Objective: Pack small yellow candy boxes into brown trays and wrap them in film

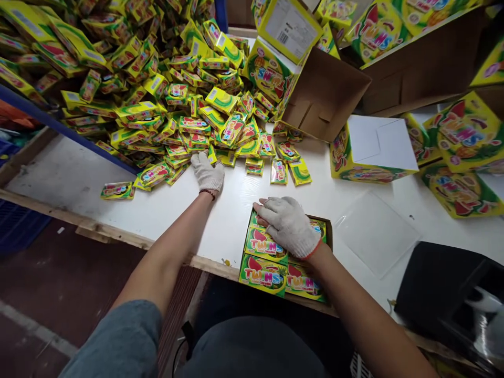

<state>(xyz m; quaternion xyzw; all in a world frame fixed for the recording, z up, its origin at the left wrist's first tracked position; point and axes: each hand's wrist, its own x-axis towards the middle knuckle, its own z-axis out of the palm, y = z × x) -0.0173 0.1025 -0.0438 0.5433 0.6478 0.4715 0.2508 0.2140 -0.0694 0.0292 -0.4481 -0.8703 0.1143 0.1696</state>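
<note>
Twins packs (263, 274): lay flat inside a shallow open box (329, 236) at the lower centre of the frame, in two columns, fronts up; we could see at least three rows on the left side, with part of the layer hidden under our glove.
Our right hand (289, 226): rested palm down across the upper packs in that box, its fingers stretched out to the left and apart from the thumb side, clamped on nothing that we could see; its pale glove ended in an orange-red cuff.
Our left hand (208, 174): reached to the lower edge of the loose pile (157, 113), fingertips against the packs; we could not tell whether it gripped one. It also wore a pale glove, with a dark reddish band at the wrist.
Loose pile: spread from the upper left to the upper centre, packs tilted every way, beside a blue edge strip (74, 128).
Stray packs: we had one pack (117, 190) at the pile's lower left tip, and two more (279, 172) (300, 172) side by side above the box.
Cartons: a tilted carton (325, 94) showed us its brown inside at the upper right of centre; a white-topped carton (381, 144) sat just beside it, with more printed cartons (466, 131) at the far right.
Clear sheet (378, 233): lay flat on our white bench (74, 168), right of the box.
Black object (437, 286): stood at the lower right, partly blurred.
</note>
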